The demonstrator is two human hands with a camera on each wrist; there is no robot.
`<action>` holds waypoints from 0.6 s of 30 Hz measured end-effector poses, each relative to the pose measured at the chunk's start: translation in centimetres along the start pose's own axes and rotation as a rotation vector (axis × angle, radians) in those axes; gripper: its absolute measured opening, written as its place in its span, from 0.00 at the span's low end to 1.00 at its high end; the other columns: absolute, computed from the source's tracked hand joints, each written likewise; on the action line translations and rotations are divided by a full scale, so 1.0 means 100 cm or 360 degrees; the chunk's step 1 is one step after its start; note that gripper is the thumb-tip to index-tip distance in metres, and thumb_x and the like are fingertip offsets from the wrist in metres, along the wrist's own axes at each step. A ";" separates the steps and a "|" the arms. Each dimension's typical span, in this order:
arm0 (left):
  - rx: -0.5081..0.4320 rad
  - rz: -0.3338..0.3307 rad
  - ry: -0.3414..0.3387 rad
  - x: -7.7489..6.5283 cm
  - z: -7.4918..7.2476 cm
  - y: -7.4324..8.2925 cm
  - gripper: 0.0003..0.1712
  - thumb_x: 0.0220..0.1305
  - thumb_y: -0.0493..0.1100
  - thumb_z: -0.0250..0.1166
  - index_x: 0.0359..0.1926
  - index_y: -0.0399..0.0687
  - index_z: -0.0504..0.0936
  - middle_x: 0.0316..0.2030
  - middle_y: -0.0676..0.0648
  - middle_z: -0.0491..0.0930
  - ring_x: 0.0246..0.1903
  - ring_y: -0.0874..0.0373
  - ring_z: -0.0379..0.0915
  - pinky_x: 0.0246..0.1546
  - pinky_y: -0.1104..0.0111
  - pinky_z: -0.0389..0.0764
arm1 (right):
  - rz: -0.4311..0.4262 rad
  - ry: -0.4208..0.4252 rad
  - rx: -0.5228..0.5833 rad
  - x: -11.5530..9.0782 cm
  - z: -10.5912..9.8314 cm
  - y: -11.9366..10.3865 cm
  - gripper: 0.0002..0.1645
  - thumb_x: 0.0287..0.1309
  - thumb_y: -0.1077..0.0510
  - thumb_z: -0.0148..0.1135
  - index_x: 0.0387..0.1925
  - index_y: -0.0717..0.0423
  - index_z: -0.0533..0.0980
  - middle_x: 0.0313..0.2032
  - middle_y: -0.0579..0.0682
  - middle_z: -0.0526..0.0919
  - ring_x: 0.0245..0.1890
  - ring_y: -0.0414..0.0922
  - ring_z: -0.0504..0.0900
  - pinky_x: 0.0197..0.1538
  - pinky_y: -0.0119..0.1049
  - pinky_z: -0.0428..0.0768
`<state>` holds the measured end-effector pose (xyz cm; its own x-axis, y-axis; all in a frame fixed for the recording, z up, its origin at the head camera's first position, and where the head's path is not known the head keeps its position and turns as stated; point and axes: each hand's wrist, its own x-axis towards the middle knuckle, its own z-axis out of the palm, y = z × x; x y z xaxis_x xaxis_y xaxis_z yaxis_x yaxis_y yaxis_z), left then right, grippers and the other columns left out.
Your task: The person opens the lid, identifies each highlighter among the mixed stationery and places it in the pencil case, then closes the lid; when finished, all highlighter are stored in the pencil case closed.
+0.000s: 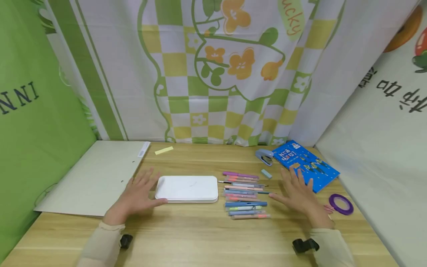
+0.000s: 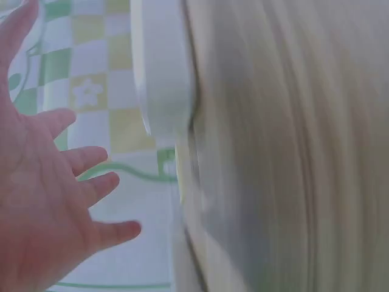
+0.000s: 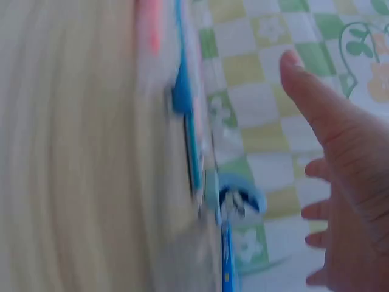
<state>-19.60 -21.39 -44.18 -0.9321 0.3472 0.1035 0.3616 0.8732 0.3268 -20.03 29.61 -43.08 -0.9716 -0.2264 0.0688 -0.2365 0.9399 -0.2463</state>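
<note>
My left hand (image 1: pixel 139 193) is spread beside the left end of a white, rounded pencil case (image 1: pixel 187 188), which lies lidded on the table. In the left wrist view the fingers of that hand (image 2: pixel 48 194) are straight and apart, and the case's white end (image 2: pixel 164 73) shows beyond them. My right hand (image 1: pixel 298 193) is spread too, just right of a column of pens (image 1: pixel 246 204), brushes and pencils laid side by side. The right wrist view shows this hand (image 3: pixel 346 176) with nothing in its fingers, near the blue pen (image 3: pixel 182 91) and the stapler (image 3: pixel 240 191).
At the back right lie a blue-grey stapler (image 1: pixel 265 156), a pale eraser (image 1: pixel 266 173) and a blue booklet (image 1: pixel 307 163). Purple tape (image 1: pixel 341 204) sits at the right edge. A large grey-white board (image 1: pixel 93 178) covers the left side; a yellow strip (image 1: pixel 164 150) lies behind the case.
</note>
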 end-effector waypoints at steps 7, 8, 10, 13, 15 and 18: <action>-0.0835 0.0085 -0.0125 0.011 0.003 0.004 0.51 0.63 0.56 0.60 0.74 0.40 0.41 0.72 0.33 0.40 0.70 0.34 0.33 0.63 0.37 0.44 | -0.0437 0.0126 0.0232 0.018 0.003 -0.044 0.57 0.47 0.39 0.69 0.71 0.58 0.54 0.69 0.65 0.52 0.68 0.66 0.47 0.62 0.68 0.53; -0.0924 0.0066 -0.0155 0.012 0.003 0.004 0.50 0.64 0.55 0.59 0.74 0.41 0.40 0.72 0.34 0.39 0.70 0.34 0.33 0.63 0.36 0.44 | -0.0481 0.0115 0.0271 0.021 0.004 -0.053 0.56 0.47 0.40 0.70 0.70 0.58 0.55 0.69 0.64 0.53 0.69 0.64 0.48 0.62 0.67 0.55; -0.1094 0.0003 -0.0213 0.014 0.002 0.002 0.48 0.66 0.54 0.57 0.74 0.43 0.40 0.73 0.35 0.37 0.70 0.34 0.31 0.62 0.35 0.44 | -0.0562 0.0092 0.0325 0.027 0.007 -0.071 0.54 0.48 0.41 0.69 0.70 0.57 0.56 0.69 0.62 0.55 0.68 0.62 0.51 0.62 0.64 0.59; -0.1275 -0.0088 -0.0287 0.014 0.003 -0.001 0.47 0.66 0.53 0.57 0.75 0.46 0.40 0.73 0.38 0.36 0.70 0.36 0.30 0.62 0.36 0.44 | -0.0706 0.0059 0.0375 0.037 0.015 -0.100 0.50 0.49 0.42 0.69 0.69 0.55 0.59 0.67 0.61 0.59 0.67 0.59 0.57 0.61 0.61 0.63; -0.1307 -0.0095 -0.0316 0.015 0.005 -0.004 0.47 0.66 0.52 0.57 0.74 0.44 0.41 0.73 0.37 0.36 0.70 0.36 0.30 0.63 0.37 0.43 | -0.0820 0.0036 0.0378 0.043 0.023 -0.120 0.48 0.50 0.43 0.69 0.68 0.54 0.61 0.66 0.61 0.61 0.66 0.58 0.59 0.61 0.59 0.65; -0.1268 -0.0089 -0.0341 0.015 0.009 -0.007 0.47 0.64 0.52 0.60 0.74 0.42 0.45 0.73 0.36 0.38 0.70 0.36 0.31 0.65 0.40 0.43 | -0.0992 -0.0020 0.0331 0.052 0.036 -0.148 0.45 0.51 0.43 0.67 0.67 0.54 0.63 0.66 0.61 0.62 0.66 0.56 0.61 0.62 0.57 0.64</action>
<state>-21.24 -21.20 -45.06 -0.8944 0.4386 -0.0874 0.1152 0.4148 0.9026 -21.63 13.56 -42.53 -0.6516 -0.7168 0.2483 -0.7508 0.5628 -0.3457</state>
